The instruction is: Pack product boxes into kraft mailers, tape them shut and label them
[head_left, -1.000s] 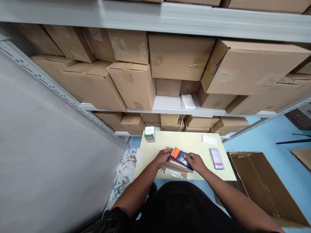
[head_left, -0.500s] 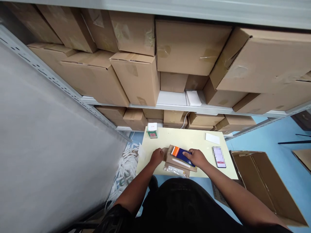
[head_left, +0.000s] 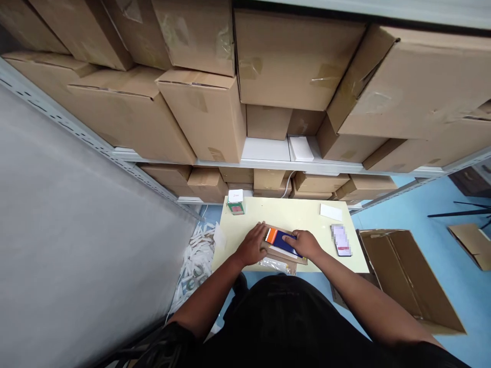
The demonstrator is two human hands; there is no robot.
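Note:
A flat dark-blue and orange packet [head_left: 283, 241] lies over a brown cardboard piece [head_left: 302, 260] near the front of the pale yellow table [head_left: 245, 220]. My right hand [head_left: 306, 244] is closed on the packet's right part, thumb on top. At the left end of the cardboard rests my left hand [head_left: 251, 247], flat with its fingers stretched out. A white strip shows along the packet's near side. Closer to my body, clear plastic packaging [head_left: 274, 264] sticks out from under the cardboard.
A green and white small box [head_left: 236, 202] stands at the table's back left. On the right are a white card [head_left: 330, 211] and a phone [head_left: 341, 240]. An open carton [head_left: 412, 278] sits on the floor at right. Shelves ahead hold brown boxes [head_left: 299, 59]; white scraps [head_left: 197, 260] lie at left.
My left hand has gone from a closed fist at the cardboard's left edge to lying flat on it. The right hand keeps its hold on the packet. The camera view has shifted slightly.

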